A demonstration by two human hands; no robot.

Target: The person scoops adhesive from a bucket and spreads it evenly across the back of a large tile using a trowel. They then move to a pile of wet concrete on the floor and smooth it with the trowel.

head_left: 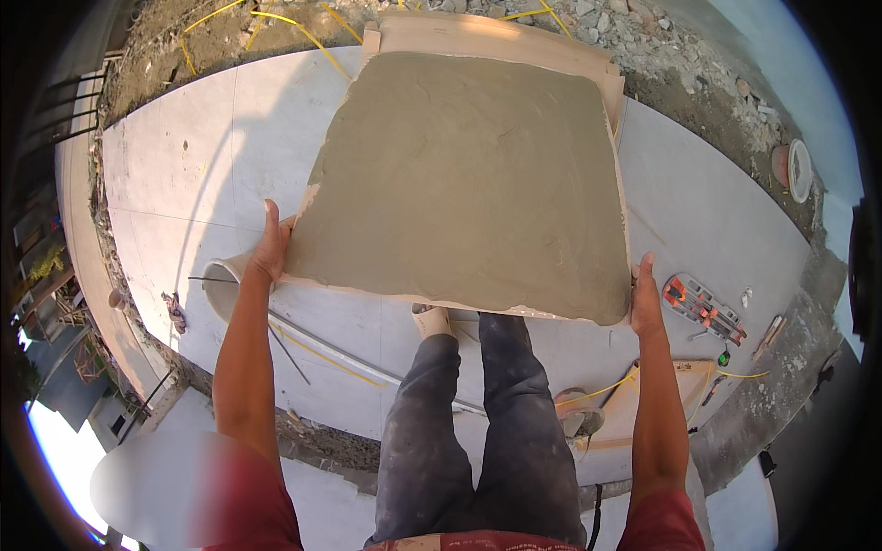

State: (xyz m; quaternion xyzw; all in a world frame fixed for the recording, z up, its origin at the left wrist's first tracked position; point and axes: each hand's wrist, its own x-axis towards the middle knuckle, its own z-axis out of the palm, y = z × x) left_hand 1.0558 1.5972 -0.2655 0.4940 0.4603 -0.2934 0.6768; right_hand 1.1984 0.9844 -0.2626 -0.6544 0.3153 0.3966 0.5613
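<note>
Large square tile held flat out in front, well above the ground, its upper face spread all over with wet grey-brown mortar, pale tile body showing only as a thin rim along the near edge. Left hand clamped on the tile's left edge near the near corner, thumb up along the side, fingers hidden underneath. Right hand gripping the near right corner the same way, thumb on the edge, fingers out of sight below. Below the tile, dark dusty trousers and one pale shoe planted on laid light-grey floor tiles. Red tile cutter lying on the floor just right of the right hand. Yellow cord running across the floor near the right leg. White bucket far right at the edge of the paving, beside rubble and bare earth beyond the tile's far side.
</note>
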